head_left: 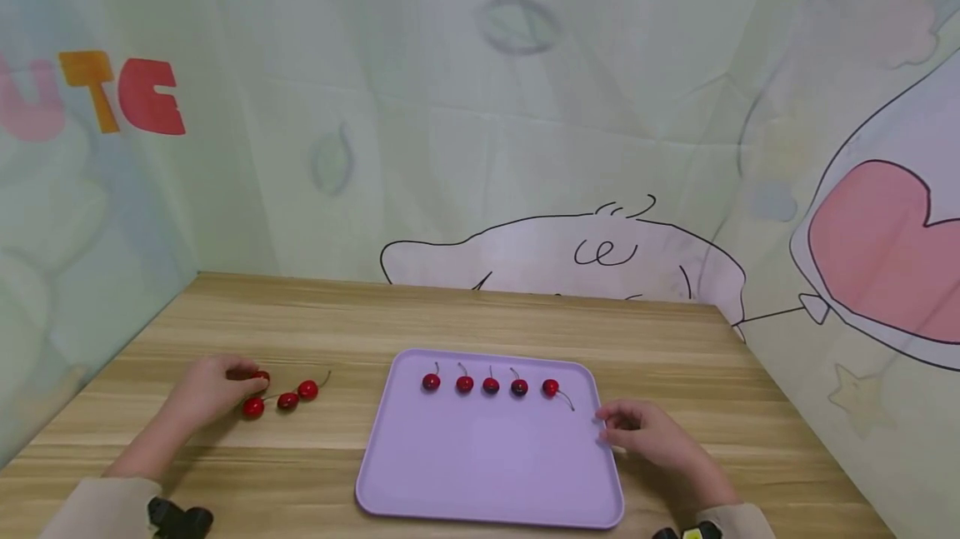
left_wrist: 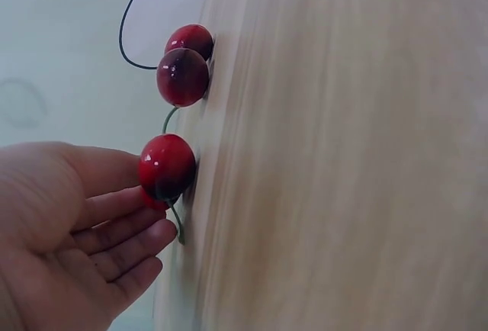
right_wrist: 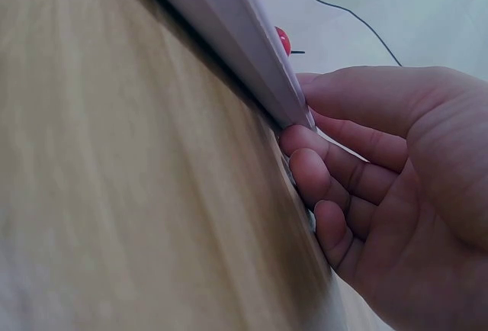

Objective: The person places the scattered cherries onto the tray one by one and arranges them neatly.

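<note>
My left hand [head_left: 206,391] is at a loose group of red cherries on the left side of the table. Thumb and fingers close around the farthest cherry [head_left: 262,375], which they partly cover. Just beside the thumb lies a second cherry [left_wrist: 168,167], its green stem hanging toward the fingers. Two more, a dark red cherry [head_left: 287,401] and a stemmed cherry [head_left: 307,390], lie to the right. On the other side, my right hand [head_left: 651,435] pinches the right rim of a lilac tray [head_left: 487,472], thumb above and fingertips against its side.
Several cherries stand in a row along the tray's far part; the rightmost cherry [head_left: 551,388] has its stem pointing toward the near right. The wooden table [head_left: 300,322] meets a printed curtain [head_left: 450,147] at its back and sides.
</note>
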`<state>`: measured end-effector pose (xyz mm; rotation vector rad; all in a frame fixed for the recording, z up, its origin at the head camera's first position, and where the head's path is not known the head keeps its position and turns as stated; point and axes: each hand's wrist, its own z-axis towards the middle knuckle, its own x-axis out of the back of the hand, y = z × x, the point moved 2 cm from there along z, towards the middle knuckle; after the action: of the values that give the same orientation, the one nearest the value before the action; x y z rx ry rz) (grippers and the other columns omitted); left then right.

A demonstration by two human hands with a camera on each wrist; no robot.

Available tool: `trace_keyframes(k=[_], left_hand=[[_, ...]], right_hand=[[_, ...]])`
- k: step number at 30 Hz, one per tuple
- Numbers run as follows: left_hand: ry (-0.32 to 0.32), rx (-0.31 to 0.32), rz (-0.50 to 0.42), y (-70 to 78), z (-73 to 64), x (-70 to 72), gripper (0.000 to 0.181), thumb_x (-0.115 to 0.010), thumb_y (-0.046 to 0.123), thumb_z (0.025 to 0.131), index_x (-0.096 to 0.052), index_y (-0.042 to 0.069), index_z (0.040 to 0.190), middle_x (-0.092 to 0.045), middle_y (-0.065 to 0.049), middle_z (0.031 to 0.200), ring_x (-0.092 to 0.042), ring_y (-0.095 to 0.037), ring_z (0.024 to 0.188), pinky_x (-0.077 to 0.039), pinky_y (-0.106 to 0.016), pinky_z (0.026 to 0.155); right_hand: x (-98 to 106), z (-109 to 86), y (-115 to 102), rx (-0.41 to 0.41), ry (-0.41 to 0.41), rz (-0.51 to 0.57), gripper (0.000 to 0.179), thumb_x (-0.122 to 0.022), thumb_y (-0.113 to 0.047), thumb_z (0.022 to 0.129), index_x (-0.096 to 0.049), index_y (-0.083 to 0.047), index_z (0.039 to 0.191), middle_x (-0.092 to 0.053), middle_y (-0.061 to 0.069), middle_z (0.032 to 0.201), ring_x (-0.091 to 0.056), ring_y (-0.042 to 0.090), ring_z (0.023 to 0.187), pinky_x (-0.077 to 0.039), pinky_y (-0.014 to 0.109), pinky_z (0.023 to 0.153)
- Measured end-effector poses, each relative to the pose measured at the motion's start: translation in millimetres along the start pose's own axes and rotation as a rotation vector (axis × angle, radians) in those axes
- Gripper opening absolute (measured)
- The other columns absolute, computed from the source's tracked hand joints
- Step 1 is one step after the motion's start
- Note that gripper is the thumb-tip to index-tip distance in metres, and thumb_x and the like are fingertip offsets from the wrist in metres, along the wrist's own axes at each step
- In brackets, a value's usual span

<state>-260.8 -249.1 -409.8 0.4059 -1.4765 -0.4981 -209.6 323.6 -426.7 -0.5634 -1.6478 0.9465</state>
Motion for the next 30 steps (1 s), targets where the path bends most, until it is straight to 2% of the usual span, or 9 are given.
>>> trace_keyframes(k=[5,8,13,22,30], left_hand=[[-0.004,-0.012,-0.007,-1.1,-0.2,0.5,0.041,-0.067,0.02,0.088,-0.061,-0.014,0.11,-0.06,-0.034,0.109,-0.054,-0.051,0.102,-0.046,-0.06,0.083],[-0.012,0.002,-0.029,-0.4,-0.5,2.3,0.044,-0.064,0.02,0.089,-0.058,-0.015,0.115,-0.058,-0.035,0.112,-0.054,-0.05,0.103,-0.046,-0.06,0.084],[0.011,-0.017,-0.065,7.2,0.0,8.6,0.042,-0.064,0.016,0.09,-0.057,-0.016,0.116,-0.059,-0.034,0.111,-0.056,-0.046,0.1,-0.048,-0.057,0.083],[0.039,-0.083,-0.04,36.6,-1.9,16.4,0.039,-0.066,0.019,0.09,-0.061,-0.012,0.114,-0.063,-0.029,0.108,-0.058,-0.043,0.098,-0.05,-0.054,0.08],[0.008,-0.134,-0.07,74.9,-6.8,15.6,0.038,-0.066,0.016,0.089,-0.061,-0.01,0.116,-0.063,-0.027,0.108,-0.057,-0.043,0.101,-0.051,-0.055,0.084]], right_hand=[[-1,-0.7,-2,-0.007,-0.001,-0.008,0.031,-0.068,-0.015,0.088,-0.064,0.003,0.112,-0.06,0.005,0.088,-0.052,0.013,0.078,-0.045,0.022,0.062],[-1,-0.8,-4,-0.001,-0.002,-0.012,0.031,-0.068,-0.015,0.088,-0.064,0.004,0.112,-0.06,0.005,0.088,-0.052,0.013,0.078,-0.045,0.021,0.062],[0,-0.8,-5,0.009,0.0,-0.018,0.031,-0.069,-0.014,0.087,-0.064,0.005,0.111,-0.059,0.006,0.087,-0.052,0.012,0.078,-0.045,0.021,0.063],[0,-1.0,-5,0.022,0.005,-0.035,0.03,-0.069,-0.014,0.087,-0.064,0.005,0.11,-0.06,0.006,0.088,-0.053,0.01,0.079,-0.045,0.021,0.064],[0,-1.2,-5,0.01,0.007,-0.026,0.031,-0.069,-0.015,0.087,-0.064,0.004,0.111,-0.06,0.006,0.088,-0.053,0.012,0.08,-0.045,0.021,0.065]])
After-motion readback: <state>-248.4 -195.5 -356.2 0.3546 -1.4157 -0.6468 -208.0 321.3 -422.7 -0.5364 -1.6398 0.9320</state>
